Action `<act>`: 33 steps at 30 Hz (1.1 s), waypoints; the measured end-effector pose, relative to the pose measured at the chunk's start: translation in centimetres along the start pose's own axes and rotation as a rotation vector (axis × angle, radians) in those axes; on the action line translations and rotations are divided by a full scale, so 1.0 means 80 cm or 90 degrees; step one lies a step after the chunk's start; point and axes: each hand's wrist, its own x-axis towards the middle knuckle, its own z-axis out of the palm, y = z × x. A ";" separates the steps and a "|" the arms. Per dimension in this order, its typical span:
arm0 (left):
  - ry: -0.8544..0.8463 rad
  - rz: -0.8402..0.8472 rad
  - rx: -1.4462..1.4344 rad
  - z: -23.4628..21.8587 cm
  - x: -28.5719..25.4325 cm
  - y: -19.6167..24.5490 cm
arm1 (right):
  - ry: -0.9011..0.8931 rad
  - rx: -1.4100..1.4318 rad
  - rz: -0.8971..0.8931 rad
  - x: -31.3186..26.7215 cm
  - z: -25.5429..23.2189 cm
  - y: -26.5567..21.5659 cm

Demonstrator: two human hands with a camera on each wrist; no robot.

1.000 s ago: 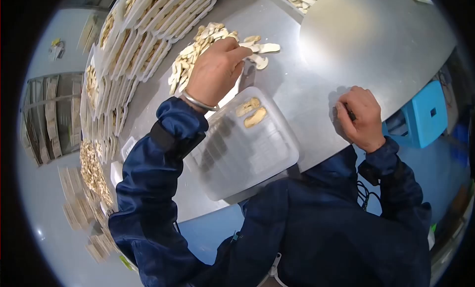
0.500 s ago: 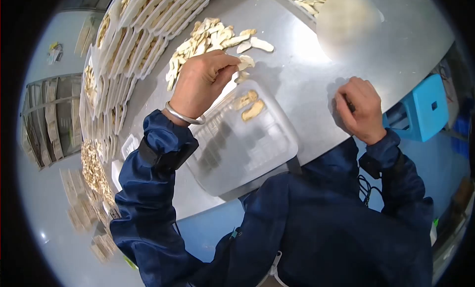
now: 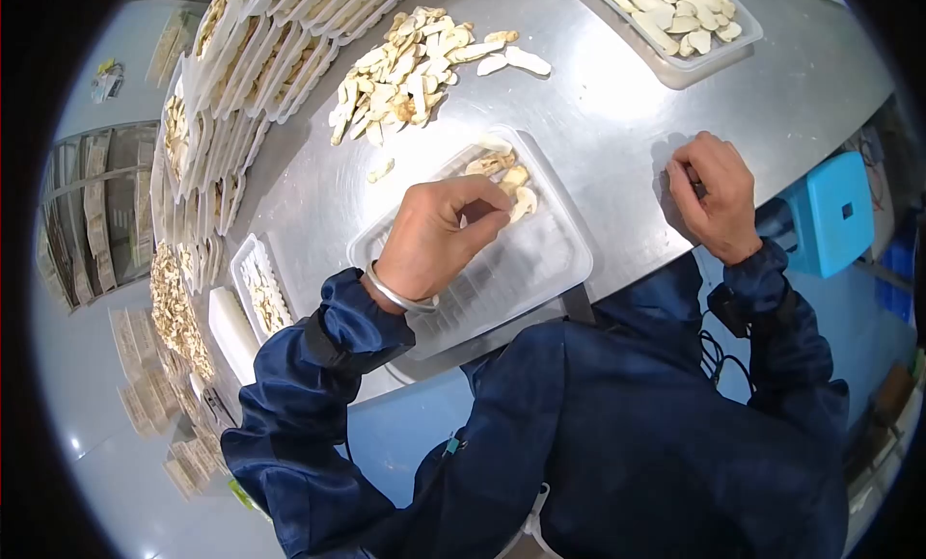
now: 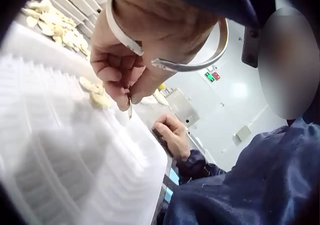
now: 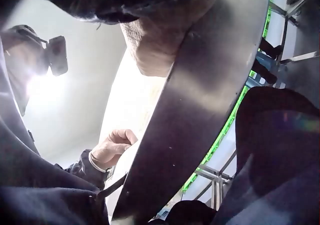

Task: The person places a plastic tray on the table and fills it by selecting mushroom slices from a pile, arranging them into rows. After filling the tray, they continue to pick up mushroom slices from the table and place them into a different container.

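My left hand (image 3: 434,236), with a silver bangle at the wrist, is over a translucent ribbed plastic tray (image 3: 545,255). Between thumb and forefinger it pinches a pale mushroom slice (image 4: 130,112), seen edge-on in the left wrist view. Other mushroom slices (image 3: 490,162) lie at the tray's far end, close to the fingertips. My right hand (image 3: 716,197) rests near the table's front edge, right of the tray, its fingers loosely curled and its palm side hidden. Beyond the tray lies a heap of mushroom slices (image 3: 400,72).
Stacked white trays (image 3: 241,86) of slices rise at the left. A filled tray (image 3: 680,24) sits at the far right of the metal table (image 3: 617,163). A small white tray (image 3: 260,284) stands by the left sleeve. Below the right edge is a blue stool (image 3: 834,212).
My left hand has picked a slice from beside the heap and brought it back toward me, over the tray. The right hand has stayed at the table edge.
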 end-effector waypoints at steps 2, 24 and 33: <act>0.031 0.045 0.028 0.005 0.003 -0.006 | 0.005 0.008 -0.002 0.002 0.000 -0.001; 0.159 0.218 0.328 -0.033 0.059 -0.018 | 0.008 -0.017 -0.005 0.001 0.002 0.000; 0.164 0.226 0.203 -0.020 0.004 0.015 | 0.003 -0.012 -0.002 0.002 0.001 -0.001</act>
